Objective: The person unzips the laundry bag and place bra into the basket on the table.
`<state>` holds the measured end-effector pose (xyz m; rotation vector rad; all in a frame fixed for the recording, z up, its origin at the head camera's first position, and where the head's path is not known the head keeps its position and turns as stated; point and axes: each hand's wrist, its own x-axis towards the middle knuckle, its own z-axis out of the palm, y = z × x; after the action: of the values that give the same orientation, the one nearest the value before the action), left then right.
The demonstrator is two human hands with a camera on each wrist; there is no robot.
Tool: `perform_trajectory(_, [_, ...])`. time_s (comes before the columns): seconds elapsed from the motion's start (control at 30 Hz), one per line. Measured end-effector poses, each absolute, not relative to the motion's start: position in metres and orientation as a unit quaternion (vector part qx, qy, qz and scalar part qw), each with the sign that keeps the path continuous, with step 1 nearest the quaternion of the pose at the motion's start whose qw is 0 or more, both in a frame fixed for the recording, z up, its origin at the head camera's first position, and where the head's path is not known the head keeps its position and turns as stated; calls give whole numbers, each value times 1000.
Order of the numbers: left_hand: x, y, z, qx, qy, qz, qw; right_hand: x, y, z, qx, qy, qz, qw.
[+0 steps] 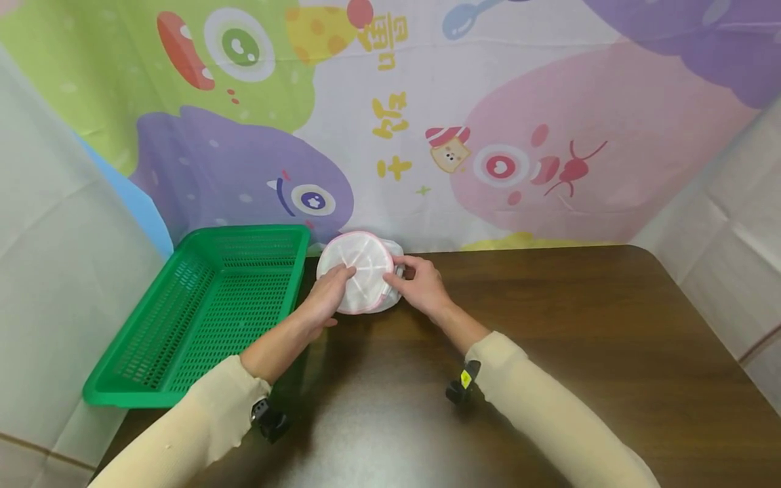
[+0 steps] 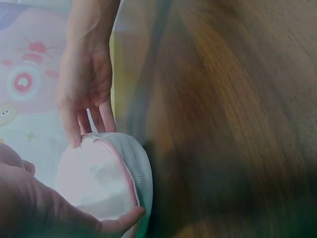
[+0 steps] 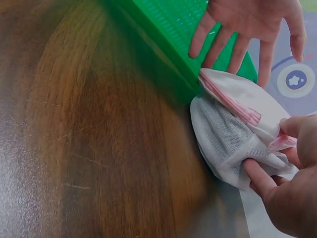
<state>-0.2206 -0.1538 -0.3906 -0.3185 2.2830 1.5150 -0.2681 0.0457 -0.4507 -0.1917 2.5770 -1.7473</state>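
Observation:
A round white mesh laundry bag [image 1: 364, 285] with a pink zipper edge stands at the back of the table, against the printed backdrop. My left hand [image 1: 325, 296] lies at its left side, the thumb over the flat white face; in the right wrist view its fingers [image 3: 237, 54] are straight and spread. My right hand [image 1: 422, 286] pinches the bag's right edge. In the right wrist view, its thumb and a finger are at the pink zipper pull [image 3: 282, 143], while another finger presses the grey mesh side [image 3: 223, 139].
A green plastic basket [image 1: 299, 271] with slotted walls stands just left of the bag. Behind rises a cartoon-printed cloth [image 1: 421, 196]; pale sheets [image 1: 732, 196] hang at both sides. The brown wooden table [image 1: 549, 318] extends to the right and toward me.

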Motion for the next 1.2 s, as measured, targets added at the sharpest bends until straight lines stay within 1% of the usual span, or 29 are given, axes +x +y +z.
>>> perform_trajectory(0.33, [-216, -151, -390, -109, 808, 548, 189, -262, 54, -452, -45, 803, -594, 32])
perform_trajectory(0.6, [-214, -151, -390, -95, 807, 550, 191, -255, 63, -454, -35, 793, -607, 36])
perform_trajectory(0.87, [-209, -143, -392, -105, 811, 552, 166, -248, 71, -457, -18, 768, -639, 48])
perform_trajectory(1.2, [-206, -142, -395, -81, 815, 546, 177, -244, 84, -458, -8, 766, -641, 49])
